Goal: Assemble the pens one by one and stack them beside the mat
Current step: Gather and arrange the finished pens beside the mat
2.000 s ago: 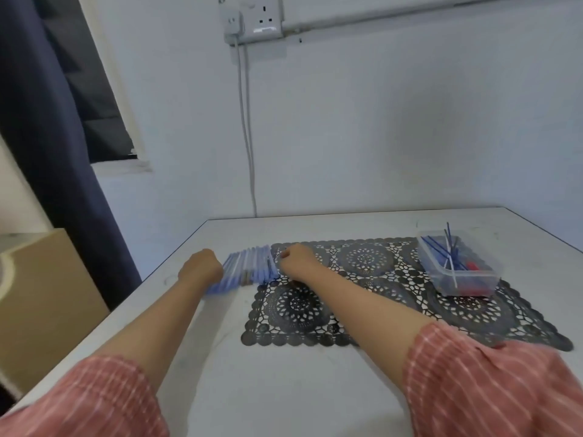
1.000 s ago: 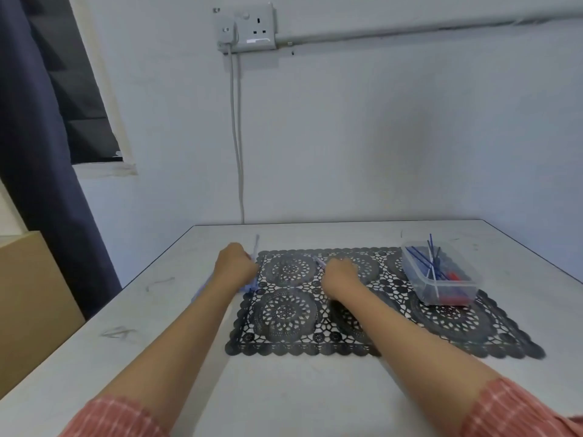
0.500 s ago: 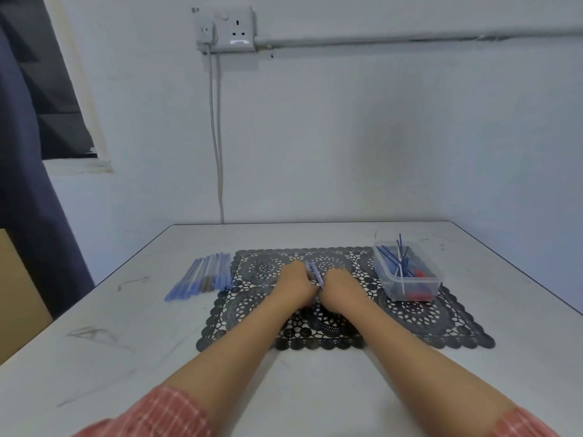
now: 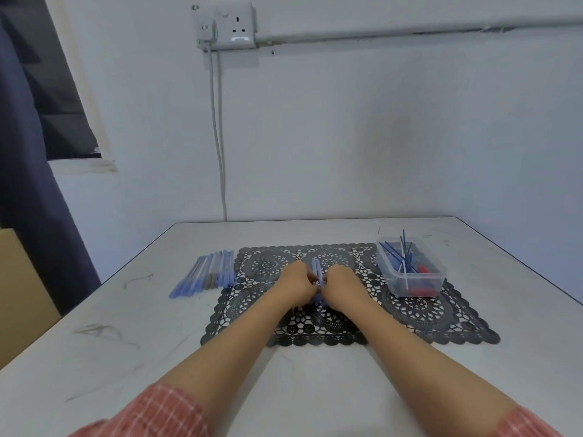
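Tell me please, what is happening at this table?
A person is assembling pens. The left hand and the right hand meet over the black lace mat and grip a blue pen between them. A row of finished pens lies on the table just left of the mat. A clear plastic box with blue refills and red parts sits on the mat's right side.

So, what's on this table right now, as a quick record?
Surface: white table, black lace mat
Hands: left hand and right hand together over the mat, both gripping a blue pen
Finished: row of pens on the table, left of the mat
Parts: clear box on the mat's right end, blue refills inside
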The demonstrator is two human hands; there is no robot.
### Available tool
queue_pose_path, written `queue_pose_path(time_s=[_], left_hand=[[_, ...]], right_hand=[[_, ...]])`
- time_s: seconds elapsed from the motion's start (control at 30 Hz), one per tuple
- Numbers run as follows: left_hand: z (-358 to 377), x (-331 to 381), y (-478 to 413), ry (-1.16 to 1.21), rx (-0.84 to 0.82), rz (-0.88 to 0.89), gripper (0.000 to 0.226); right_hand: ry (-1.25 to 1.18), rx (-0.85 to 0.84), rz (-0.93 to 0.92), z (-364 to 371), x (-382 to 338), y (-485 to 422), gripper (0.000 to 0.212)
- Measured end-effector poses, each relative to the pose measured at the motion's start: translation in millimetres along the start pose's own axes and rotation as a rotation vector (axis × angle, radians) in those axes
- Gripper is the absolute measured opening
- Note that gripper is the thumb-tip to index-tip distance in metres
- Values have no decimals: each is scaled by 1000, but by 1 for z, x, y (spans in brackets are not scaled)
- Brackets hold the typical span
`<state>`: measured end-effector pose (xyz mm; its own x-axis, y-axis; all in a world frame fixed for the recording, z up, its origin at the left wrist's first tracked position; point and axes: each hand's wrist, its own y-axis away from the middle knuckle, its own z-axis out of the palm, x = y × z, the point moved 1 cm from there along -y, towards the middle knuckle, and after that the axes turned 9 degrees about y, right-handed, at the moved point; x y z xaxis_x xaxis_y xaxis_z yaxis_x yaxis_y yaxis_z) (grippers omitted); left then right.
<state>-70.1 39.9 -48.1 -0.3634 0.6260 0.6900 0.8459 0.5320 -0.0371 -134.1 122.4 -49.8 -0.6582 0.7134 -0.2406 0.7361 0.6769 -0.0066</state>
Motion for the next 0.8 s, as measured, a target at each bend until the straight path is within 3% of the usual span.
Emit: queue_pose_path(time_s=[0.1, 0.2, 0.3, 0.5, 0.57, 0.67, 0.8], left_hand=[[-4, -2, -1, 39, 13, 19, 27], [-21, -9, -3, 63, 120, 33, 30], [-51, -22, -5, 33, 233, 5, 28], [-123, -67, -4, -170, 340, -189, 17], [-139, -87, -3, -230, 343, -268, 24], [-154, -113, 3, -314, 330, -363, 13], [-162, -144, 9, -340, 294, -481, 24]], right_hand=[[40, 70, -1, -5, -5, 2, 10], [14, 138, -45, -10, -18, -5, 28], [-67, 163, -122, -13, -37, -15, 30], [-184, 58, -303, -14, -92, -35, 32], [-211, 10, -325, -10, -110, -40, 33], [-218, -39, -314, 3, -134, -50, 32], [-188, -91, -272, 20, -158, -64, 13]])
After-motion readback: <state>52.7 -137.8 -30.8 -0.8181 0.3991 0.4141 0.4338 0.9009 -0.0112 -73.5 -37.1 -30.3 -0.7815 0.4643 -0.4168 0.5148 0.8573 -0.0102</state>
